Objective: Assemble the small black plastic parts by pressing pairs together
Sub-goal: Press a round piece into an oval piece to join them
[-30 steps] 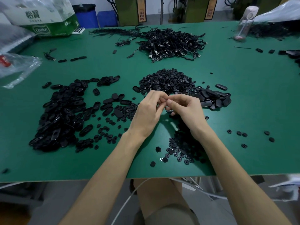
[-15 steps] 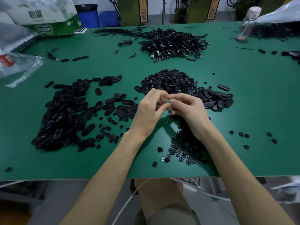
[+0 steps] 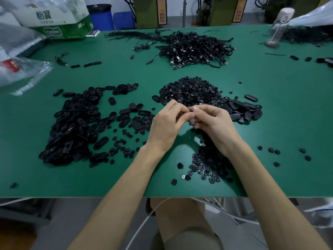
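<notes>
head view, left hand, right hand pinched together, grip contents hidden, box reads cestbon

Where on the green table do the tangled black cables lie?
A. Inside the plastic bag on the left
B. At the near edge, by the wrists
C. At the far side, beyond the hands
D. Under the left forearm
C: the cables are heaped at the far side of the table, well beyond the left hand and right hand.
</notes>
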Motion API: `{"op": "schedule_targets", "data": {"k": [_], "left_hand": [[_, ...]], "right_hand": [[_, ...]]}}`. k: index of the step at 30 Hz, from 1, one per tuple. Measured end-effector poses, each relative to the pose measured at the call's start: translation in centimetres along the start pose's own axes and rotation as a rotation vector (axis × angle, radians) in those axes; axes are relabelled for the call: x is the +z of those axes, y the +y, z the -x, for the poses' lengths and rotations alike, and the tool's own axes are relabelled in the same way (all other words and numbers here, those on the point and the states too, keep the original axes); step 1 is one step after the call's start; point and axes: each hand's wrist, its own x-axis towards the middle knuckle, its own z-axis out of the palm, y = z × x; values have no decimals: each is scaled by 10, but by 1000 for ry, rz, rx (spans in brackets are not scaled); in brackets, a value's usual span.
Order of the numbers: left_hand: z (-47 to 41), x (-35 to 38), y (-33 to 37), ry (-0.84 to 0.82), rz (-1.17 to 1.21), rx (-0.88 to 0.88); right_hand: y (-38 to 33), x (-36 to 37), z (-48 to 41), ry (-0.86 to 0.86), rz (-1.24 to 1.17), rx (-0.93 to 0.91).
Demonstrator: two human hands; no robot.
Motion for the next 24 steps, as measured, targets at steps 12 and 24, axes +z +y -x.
{"op": "schedule_targets", "data": {"k": [12, 24], "left_hand": [[-16, -32, -4, -56, -171, -255], [-11, -138, -50, -513, -1004, -902]], "right_hand": [[2, 12, 1, 44, 159, -57], [0, 10, 3, 70, 213, -67]]}}
